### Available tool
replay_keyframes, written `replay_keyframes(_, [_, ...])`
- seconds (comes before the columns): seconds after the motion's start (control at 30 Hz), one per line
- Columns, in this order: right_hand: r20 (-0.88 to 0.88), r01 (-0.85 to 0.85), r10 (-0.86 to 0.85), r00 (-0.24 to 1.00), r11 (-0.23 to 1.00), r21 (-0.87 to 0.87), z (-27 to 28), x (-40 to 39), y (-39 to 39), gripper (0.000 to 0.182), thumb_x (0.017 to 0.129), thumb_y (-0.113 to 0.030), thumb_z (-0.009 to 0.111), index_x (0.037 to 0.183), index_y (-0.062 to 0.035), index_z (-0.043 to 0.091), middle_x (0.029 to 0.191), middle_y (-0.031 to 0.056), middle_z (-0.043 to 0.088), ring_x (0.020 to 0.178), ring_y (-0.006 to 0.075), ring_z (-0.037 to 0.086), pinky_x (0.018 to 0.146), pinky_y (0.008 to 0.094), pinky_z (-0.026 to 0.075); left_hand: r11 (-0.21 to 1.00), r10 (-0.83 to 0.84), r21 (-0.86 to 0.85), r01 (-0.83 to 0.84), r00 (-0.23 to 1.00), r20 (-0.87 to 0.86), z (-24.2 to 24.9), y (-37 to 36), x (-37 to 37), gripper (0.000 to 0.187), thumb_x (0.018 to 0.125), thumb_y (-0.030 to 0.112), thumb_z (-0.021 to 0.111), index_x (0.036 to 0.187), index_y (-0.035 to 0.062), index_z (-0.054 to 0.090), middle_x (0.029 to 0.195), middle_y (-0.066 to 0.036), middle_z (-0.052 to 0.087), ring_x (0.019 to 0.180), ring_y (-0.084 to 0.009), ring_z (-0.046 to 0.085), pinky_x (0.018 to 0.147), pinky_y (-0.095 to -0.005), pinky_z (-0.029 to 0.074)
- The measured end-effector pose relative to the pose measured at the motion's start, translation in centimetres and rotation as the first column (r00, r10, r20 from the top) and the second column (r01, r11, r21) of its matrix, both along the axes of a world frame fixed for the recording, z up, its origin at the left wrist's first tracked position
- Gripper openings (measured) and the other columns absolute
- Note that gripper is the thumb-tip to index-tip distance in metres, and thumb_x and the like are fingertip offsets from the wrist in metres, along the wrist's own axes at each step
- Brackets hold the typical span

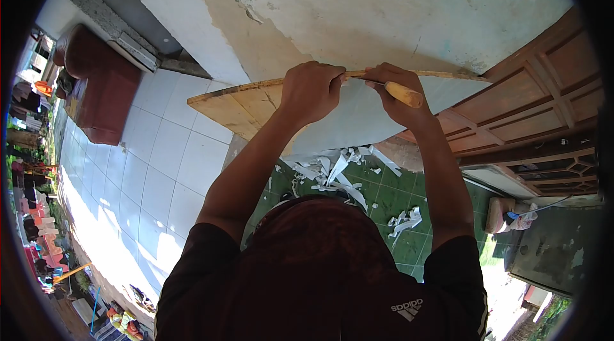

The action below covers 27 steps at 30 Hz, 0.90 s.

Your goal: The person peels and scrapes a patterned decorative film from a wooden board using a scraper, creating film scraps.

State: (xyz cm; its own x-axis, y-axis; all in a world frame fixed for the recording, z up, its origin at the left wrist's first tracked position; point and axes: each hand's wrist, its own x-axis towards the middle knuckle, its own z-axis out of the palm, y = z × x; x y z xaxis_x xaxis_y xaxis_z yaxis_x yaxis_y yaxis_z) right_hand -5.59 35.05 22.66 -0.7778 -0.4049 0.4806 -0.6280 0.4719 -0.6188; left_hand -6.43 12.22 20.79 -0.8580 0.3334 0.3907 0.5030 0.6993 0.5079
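A wide board point(249, 108), bare wood at its left part and covered with a pale sheet further right, leans near the wall with its thin edge up. On that top edge, left of its middle, my left hand point(311, 91) is closed, its thumb and fingers pinching the edge. Just to its right, my right hand point(398, 93) is wrapped round a tool with a yellow-brown wooden handle point(404, 95). The tool's thin shaft points left along the edge, towards my left thumb; its tip is hard to make out.
Torn white strips point(339, 171) lie on the green tiled floor point(409, 249) below the board. A red-brown sofa point(105, 95) stands on white tiles at the left. Brown panelled wooden doors point(531, 95) are at the right. The stained wall point(384, 8) rises ahead.
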Motion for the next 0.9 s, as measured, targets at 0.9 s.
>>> replay_keyframes(0.9, [0.334, 0.647, -0.596, 0.730, 0.446, -0.619, -7.4, 16.5, -2.8, 0.033, 0.109, -0.026, 0.057, 0.129, -0.0022, 0.068, 0.104, 0.0078, 0.070, 0.096, 0.0138, 0.060, 0.087, 0.0303, 0.048, 0.842, -0.449, -0.074, 0.535, 0.769, 0.454, 4.0, -1.7, -0.2, 0.032, 0.100, 0.021, 0.067, 0.124, 0.0018, 0.073, 0.099, -0.017, 0.077, 0.084, -0.0263, 0.073, 0.081, -0.0369, 0.055])
